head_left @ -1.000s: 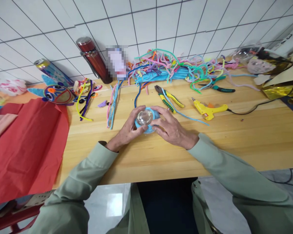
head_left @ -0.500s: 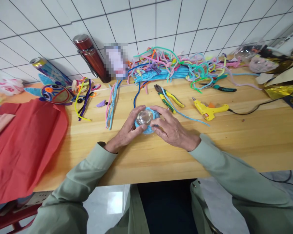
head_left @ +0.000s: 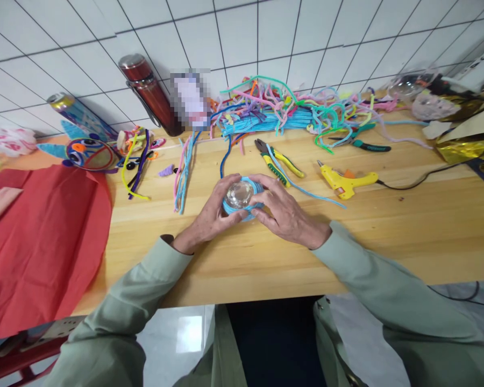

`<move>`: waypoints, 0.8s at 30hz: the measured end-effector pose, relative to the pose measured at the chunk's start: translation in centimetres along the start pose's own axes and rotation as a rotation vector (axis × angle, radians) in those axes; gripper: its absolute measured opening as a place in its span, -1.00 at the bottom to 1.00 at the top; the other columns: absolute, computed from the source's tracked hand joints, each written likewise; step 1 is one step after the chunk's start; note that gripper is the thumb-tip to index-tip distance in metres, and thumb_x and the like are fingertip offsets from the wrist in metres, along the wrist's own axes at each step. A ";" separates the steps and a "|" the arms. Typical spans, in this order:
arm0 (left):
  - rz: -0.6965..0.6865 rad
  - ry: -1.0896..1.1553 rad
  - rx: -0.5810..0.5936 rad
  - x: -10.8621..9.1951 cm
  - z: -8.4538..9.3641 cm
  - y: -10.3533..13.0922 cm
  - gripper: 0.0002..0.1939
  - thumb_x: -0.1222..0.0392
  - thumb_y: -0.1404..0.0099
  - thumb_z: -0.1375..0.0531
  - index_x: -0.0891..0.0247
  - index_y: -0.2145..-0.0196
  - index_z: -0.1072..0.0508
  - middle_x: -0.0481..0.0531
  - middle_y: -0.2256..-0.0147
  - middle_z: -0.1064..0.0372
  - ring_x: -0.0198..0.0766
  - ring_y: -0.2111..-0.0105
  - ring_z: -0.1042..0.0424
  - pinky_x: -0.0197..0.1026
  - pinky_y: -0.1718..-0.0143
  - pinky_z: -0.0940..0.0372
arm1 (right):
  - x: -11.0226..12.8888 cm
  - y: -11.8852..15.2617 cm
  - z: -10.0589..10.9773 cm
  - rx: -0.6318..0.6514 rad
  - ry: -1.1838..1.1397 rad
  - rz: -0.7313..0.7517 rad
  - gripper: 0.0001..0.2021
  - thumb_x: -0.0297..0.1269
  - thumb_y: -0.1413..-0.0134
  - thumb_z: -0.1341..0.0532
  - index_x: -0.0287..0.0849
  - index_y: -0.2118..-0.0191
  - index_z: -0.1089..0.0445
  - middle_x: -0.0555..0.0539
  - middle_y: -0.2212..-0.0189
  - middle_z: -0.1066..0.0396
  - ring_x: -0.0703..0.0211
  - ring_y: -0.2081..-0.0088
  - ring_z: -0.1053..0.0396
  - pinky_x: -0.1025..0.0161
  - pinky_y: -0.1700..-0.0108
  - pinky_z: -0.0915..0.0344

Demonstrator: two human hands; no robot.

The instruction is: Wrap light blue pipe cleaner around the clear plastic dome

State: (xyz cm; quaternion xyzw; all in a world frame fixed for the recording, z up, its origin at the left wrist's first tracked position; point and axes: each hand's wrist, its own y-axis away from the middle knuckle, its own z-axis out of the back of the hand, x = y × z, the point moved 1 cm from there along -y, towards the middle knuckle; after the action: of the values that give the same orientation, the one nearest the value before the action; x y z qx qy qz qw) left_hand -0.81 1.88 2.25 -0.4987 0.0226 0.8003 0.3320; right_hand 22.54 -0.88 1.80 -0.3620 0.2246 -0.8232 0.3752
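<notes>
The left hand point(head_left: 213, 215) and right hand point(head_left: 283, 214) held a clear, blue-ringed piece point(head_left: 239, 194) on or just above the surface point(head_left: 258, 263), hard to tell which. Pliers point(head_left: 288, 162) lay beyond, a glue gun point(head_left: 345, 184) right of them, pipe cleaners point(head_left: 268, 123) heaped by the wall point(head_left: 237, 37).

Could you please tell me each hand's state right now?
Left hand: holding the clear object wrapped in blue pipe cleaners.
Right hand: holding the same object's other side.
</notes>
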 end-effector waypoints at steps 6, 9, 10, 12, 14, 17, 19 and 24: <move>0.003 -0.024 0.007 0.1 0.0 0.0 -0.24 -0.19 -0.50 -0.28 0.07 -0.48 -0.15 0.28 -0.44 -0.13 0.19 -0.48 -0.17 0.31 -0.52 -0.12 | -0.1 0.1 -0.1 0.007 -0.014 -0.018 -0.85 -0.33 -0.50 -0.18 -0.01 -0.09 -0.32 -0.30 -0.40 -0.24 -0.18 -0.45 -0.26 -0.34 -0.36 -0.39; -0.018 -0.042 0.000 0.4 0.0 0.0 -0.18 -0.26 -0.45 -0.31 0.07 -0.48 -0.15 0.29 -0.42 -0.14 0.20 -0.48 -0.17 0.32 -0.52 -0.13 | 0.0 0.0 0.0 0.016 -0.024 -0.028 -0.86 -0.33 -0.50 -0.18 -0.02 -0.07 -0.32 -0.30 -0.40 -0.24 -0.18 -0.45 -0.25 -0.34 -0.36 -0.38; -0.028 -0.051 0.000 0.5 0.0 0.0 -0.15 -0.28 -0.43 -0.32 0.07 -0.48 -0.14 0.29 -0.42 -0.14 0.21 -0.48 -0.17 0.31 -0.51 -0.14 | 0.1 0.0 0.0 0.015 -0.026 -0.028 -0.87 -0.33 -0.49 -0.18 -0.02 -0.06 -0.33 -0.31 -0.40 -0.24 -0.18 -0.45 -0.25 -0.34 -0.36 -0.37; -0.040 -0.069 0.003 0.6 0.1 -0.1 -0.12 -0.29 -0.41 -0.34 0.06 -0.49 -0.13 0.30 -0.42 -0.14 0.21 -0.48 -0.18 0.30 -0.51 -0.16 | 0.1 -0.1 0.1 0.011 -0.028 -0.030 -0.88 -0.33 -0.49 -0.18 -0.03 -0.05 -0.33 -0.32 -0.39 -0.25 -0.18 -0.45 -0.25 -0.33 -0.37 -0.37; -0.047 -0.086 0.007 0.7 0.1 -0.1 -0.15 -0.26 -0.44 -0.33 0.05 -0.49 -0.13 0.29 -0.42 -0.16 0.18 -0.47 -0.20 0.29 -0.50 -0.17 | 0.1 -0.1 0.1 0.014 -0.026 -0.036 -0.90 -0.32 -0.50 -0.17 -0.03 -0.04 -0.33 -0.31 -0.39 -0.25 -0.16 -0.45 -0.26 -0.32 -0.36 -0.38; -0.082 -0.117 0.002 0.8 0.2 -0.1 -0.20 -0.18 -0.48 -0.32 0.05 -0.50 -0.13 0.31 -0.45 -0.13 0.17 -0.50 -0.16 0.31 -0.51 -0.15 | 0.1 -0.2 0.2 0.026 -0.021 -0.040 -0.92 -0.31 -0.52 -0.16 -0.03 -0.02 -0.34 -0.30 -0.37 -0.27 -0.13 -0.43 -0.28 -0.29 -0.35 -0.39; -0.120 -0.141 -0.012 1.0 0.2 -0.2 -0.21 -0.16 -0.48 -0.33 0.04 -0.50 -0.12 0.33 -0.50 -0.05 0.20 -0.55 -0.06 0.36 -0.52 -0.11 | 0.1 -0.2 0.2 0.025 -0.027 -0.036 -0.93 -0.31 -0.52 -0.16 -0.05 -0.02 -0.34 -0.32 -0.36 -0.28 -0.14 -0.42 -0.29 -0.28 -0.35 -0.39; -0.121 -0.147 -0.006 1.1 0.1 -0.4 -0.19 -0.16 -0.47 -0.33 0.04 -0.50 -0.12 0.34 -0.52 -0.05 0.21 -0.55 -0.07 0.39 -0.51 -0.12 | -0.2 -0.2 0.1 0.005 -0.079 -0.060 -0.84 -0.28 -0.50 -0.19 -0.02 -0.10 -0.29 -0.32 -0.37 -0.28 -0.15 -0.44 -0.27 -0.33 -0.37 -0.37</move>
State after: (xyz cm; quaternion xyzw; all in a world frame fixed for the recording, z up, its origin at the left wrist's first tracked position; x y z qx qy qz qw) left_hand -0.98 2.83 1.54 -0.4402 -0.0342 0.8131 0.3793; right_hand 22.63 -0.63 1.92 -0.3999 0.1966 -0.8198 0.3598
